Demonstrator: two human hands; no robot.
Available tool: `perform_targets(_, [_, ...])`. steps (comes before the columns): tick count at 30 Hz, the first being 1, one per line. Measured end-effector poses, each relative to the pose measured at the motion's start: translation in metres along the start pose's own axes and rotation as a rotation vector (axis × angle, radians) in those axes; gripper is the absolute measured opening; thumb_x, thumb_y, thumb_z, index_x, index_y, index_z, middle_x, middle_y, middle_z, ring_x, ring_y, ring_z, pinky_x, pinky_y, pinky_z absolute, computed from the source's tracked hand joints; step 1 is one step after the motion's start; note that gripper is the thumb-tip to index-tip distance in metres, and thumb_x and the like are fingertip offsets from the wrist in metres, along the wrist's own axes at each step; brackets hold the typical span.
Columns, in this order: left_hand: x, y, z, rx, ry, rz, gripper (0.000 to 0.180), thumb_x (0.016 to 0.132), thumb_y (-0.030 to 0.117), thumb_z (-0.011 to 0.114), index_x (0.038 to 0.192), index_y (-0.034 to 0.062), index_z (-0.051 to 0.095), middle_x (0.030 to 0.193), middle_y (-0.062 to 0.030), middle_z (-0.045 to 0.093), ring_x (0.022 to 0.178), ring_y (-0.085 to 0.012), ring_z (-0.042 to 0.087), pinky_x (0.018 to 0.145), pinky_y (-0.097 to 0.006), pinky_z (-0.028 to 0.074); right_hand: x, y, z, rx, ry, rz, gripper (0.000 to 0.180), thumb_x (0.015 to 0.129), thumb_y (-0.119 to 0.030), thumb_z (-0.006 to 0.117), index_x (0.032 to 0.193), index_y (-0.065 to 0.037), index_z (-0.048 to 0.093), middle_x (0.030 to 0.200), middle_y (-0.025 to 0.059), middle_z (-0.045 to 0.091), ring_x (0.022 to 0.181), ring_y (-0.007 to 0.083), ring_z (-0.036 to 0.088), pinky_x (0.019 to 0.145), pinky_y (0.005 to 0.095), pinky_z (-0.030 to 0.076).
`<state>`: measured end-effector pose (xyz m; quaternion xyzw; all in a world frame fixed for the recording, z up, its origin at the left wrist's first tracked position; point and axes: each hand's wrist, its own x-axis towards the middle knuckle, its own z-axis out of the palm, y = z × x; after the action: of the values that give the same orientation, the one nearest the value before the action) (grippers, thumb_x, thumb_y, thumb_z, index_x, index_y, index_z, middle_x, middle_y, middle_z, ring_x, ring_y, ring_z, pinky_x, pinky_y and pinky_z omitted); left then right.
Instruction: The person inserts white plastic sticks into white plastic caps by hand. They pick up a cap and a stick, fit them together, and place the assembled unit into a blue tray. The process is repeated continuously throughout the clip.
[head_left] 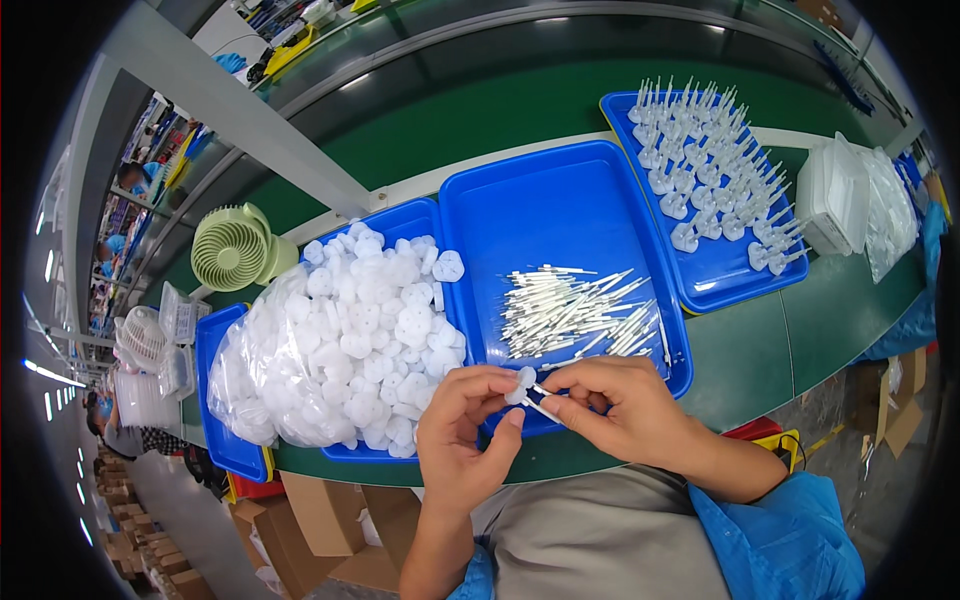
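Note:
My left hand (462, 428) pinches a small white plastic disc (521, 384) between thumb and fingers. My right hand (622, 408) grips a thin white stick (541, 408) and presses its end against that disc. Both hands meet over the near edge of a blue tray (560, 200) that holds a loose pile of white sticks (580, 312). To the left, another blue tray (400, 222) is heaped with white discs (375, 330), some spilling from a clear plastic bag (250, 385).
A far-right blue tray (735, 280) holds several assembled discs with sticks (710, 170) standing up. Clear bags of white parts (860, 200) lie at the right. A pale green fan (232, 250) stands at the left on the green bench (750, 355). Cardboard boxes (320, 515) sit below.

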<state>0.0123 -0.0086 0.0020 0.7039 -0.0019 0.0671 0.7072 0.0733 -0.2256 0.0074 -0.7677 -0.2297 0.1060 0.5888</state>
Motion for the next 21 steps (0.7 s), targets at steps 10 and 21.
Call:
perform_targets(10, [-0.004,-0.003,0.005,-0.071,0.039,-0.126,0.020,0.104,-0.009,0.076,0.122,-0.0067,0.070,0.123,-0.0117,0.072,0.114,-0.0191,0.078,0.099,-0.031,0.065,-0.005,-0.003,0.001,0.038,-0.041,0.016,0.007,0.103,-0.012,0.080,0.103,-0.005,0.078,0.069,0.0078,0.066,0.058,0.0245,0.064,0.054,0.0383,0.045])
perform_targets(21, [-0.008,-0.009,0.008,0.042,0.027,-0.048,0.015,0.106,-0.008,0.072,0.120,-0.0067,0.070,0.119,-0.0110,0.071,0.107,-0.0158,0.076,0.094,-0.030,0.064,-0.007,-0.005,0.008,-0.199,-0.031,-0.061,0.007,0.106,-0.013,0.074,0.105,-0.006,0.073,0.075,0.0132,0.071,0.065,0.0349,0.072,0.056,0.0474,0.052])
